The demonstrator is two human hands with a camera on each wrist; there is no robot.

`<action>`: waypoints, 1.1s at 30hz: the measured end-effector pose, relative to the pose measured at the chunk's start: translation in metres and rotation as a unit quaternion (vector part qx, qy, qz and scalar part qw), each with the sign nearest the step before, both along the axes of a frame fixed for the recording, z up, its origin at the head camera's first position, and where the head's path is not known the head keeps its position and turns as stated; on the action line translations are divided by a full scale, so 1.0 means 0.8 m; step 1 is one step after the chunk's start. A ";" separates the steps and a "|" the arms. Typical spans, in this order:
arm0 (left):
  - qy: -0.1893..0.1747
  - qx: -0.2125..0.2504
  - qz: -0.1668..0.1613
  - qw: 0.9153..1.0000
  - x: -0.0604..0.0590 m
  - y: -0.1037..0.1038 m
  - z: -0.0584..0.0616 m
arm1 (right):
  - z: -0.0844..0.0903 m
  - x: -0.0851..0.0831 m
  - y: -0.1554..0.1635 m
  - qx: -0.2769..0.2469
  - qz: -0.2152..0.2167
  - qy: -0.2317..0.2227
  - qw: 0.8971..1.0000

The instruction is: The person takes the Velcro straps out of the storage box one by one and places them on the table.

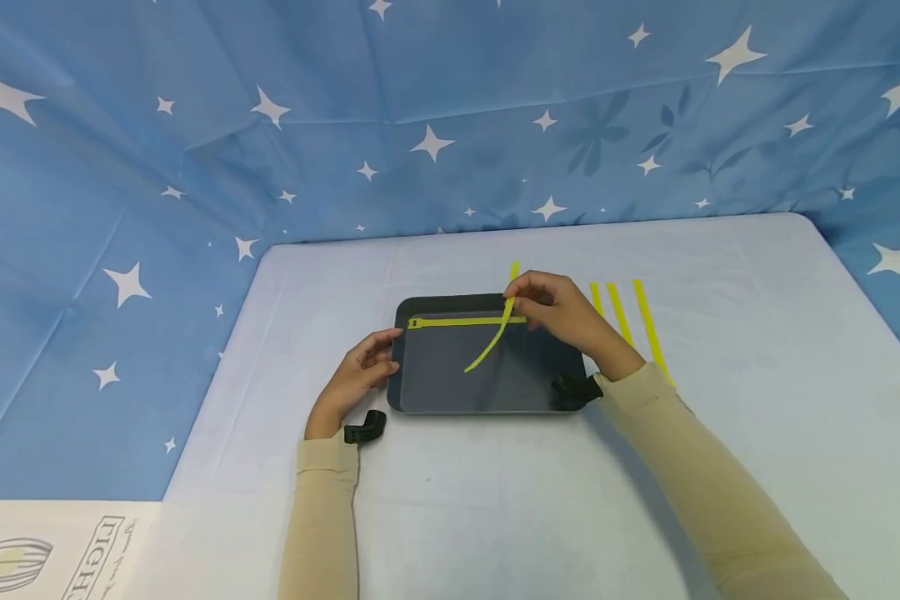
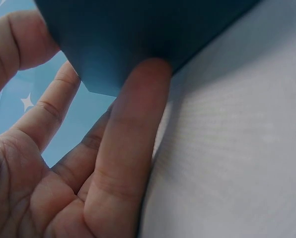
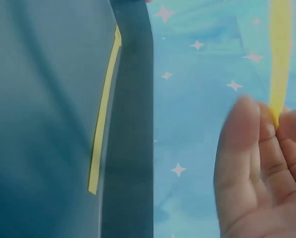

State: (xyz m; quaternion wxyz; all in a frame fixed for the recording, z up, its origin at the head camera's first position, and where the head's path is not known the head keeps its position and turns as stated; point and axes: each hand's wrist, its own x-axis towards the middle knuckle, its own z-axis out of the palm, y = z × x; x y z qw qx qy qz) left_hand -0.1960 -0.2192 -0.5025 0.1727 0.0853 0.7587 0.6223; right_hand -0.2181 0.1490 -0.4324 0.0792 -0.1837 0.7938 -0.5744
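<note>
A dark grey rectangular tray (image 1: 450, 387) rests on the white table. One yellow cable tie (image 1: 457, 322) lies along the tray's far side, its slotted head at the left. My right hand (image 1: 558, 310) pinches another yellow cable tie (image 1: 491, 343) between thumb and fingers above the tray; its tail hangs in a curve toward the tray floor. My left hand (image 1: 362, 375) touches the tray's left end. In the left wrist view, one fingertip (image 2: 153, 74) presses on the tray's outer wall, with other fingers spread beside the corner.
Several yellow strips (image 1: 648, 325) lie on the table right of the tray, partly behind the right arm. A yellow end (image 1: 515, 269) shows beyond the right hand; I cannot tell what it belongs to. Blue star-patterned cloth (image 1: 420, 167) hangs behind the table.
</note>
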 end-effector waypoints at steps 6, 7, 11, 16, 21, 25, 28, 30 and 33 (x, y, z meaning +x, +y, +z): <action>-0.001 -0.005 0.003 1.000 -0.001 0.001 -0.003 | 0.004 0.013 0.009 -0.050 0.016 -0.048 0.997; 0.000 -0.006 0.003 1.000 -0.001 0.001 -0.003 | 0.003 0.015 0.011 -0.056 0.017 -0.052 0.997; 0.000 -0.011 0.003 1.000 -0.001 0.001 -0.003 | -0.001 0.023 0.022 -0.084 0.013 -0.053 0.995; 0.000 -0.016 0.005 1.000 0.001 0.000 -0.001 | -0.007 0.028 0.037 -0.130 0.001 -0.061 0.990; 0.000 -0.018 0.005 1.000 0.001 0.000 -0.001 | -0.012 0.030 0.052 -0.141 -0.012 -0.070 0.987; -0.003 -0.021 0.007 1.000 0.001 0.001 0.001 | -0.016 0.033 0.064 -0.129 -0.020 -0.069 0.989; -0.003 -0.025 0.010 1.000 0.002 0.001 0.001 | -0.018 0.037 0.074 -0.123 -0.031 -0.072 0.989; -0.003 -0.028 0.011 1.000 0.002 0.001 0.001 | -0.018 0.041 0.081 -0.121 -0.043 -0.076 0.989; 0.000 -0.033 0.009 0.999 0.002 0.001 0.001 | -0.019 0.045 0.092 -0.115 -0.059 -0.076 0.989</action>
